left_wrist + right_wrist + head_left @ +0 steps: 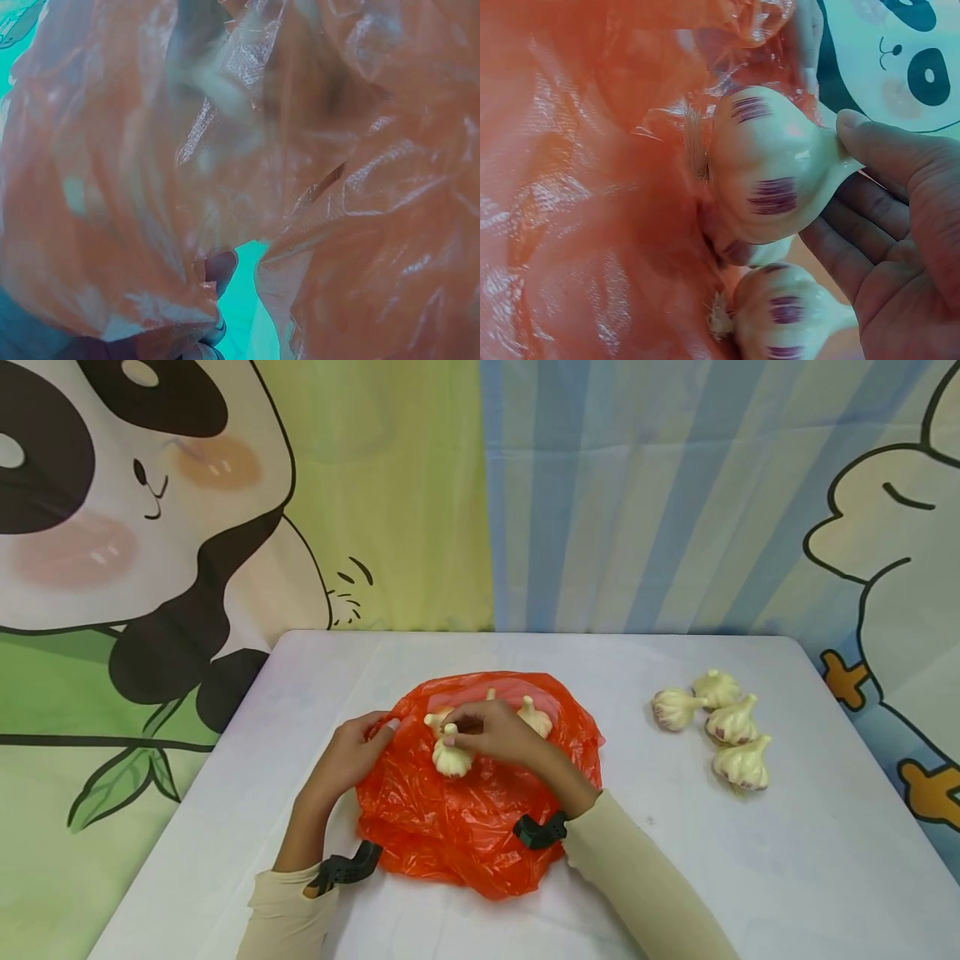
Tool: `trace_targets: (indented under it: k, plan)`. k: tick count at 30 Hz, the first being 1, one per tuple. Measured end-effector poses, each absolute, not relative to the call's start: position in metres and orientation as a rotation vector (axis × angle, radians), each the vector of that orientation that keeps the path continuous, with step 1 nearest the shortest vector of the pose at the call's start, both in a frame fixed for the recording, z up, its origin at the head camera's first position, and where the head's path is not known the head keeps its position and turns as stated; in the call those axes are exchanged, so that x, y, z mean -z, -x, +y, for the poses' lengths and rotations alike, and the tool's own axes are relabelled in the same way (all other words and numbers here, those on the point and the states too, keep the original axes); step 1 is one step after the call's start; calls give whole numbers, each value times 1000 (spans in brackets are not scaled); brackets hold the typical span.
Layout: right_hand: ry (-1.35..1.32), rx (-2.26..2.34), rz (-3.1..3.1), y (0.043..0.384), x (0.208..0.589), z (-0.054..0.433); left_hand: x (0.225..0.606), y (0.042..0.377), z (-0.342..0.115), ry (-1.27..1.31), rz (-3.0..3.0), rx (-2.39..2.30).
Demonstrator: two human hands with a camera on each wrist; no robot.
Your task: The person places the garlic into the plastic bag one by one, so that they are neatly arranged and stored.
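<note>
My left hand point(351, 758) is gripping the left edge of a red plastic bag point(480, 835), which is lying crumpled on the white table point(825, 860). My right hand point(498, 733) is pinching a garlic bulb point(452, 761) by its neck, thumb on one side and fingers on the other, and is holding it over the bag, stem up. I cannot tell whether its base is touching the plastic. Purple streaks are showing on its pale skin. More bulbs point(535, 718) are sitting in the bag, just beyond my right hand. Well apart to the right, four loose bulbs point(731, 724) are lying clustered on the table. Behind it, a cartoon curtain point(412, 493) is hanging.
</note>
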State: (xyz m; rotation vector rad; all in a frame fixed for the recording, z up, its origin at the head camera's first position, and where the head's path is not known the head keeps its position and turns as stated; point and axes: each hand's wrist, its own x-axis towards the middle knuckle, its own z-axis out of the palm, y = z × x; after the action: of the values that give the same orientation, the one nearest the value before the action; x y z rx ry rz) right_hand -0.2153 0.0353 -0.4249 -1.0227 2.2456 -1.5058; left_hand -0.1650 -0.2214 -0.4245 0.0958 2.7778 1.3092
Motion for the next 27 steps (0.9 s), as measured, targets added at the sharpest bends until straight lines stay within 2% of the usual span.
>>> trace_targets:
  k: [11, 27]
  plan:
    - [1021, 1386, 2328, 212, 439, 26, 423, 165, -221, -90, 2774, -1316]
    - [1109, 1271, 2432, 204, 433, 18, 424, 165, -221, -96, 2768, -1324]
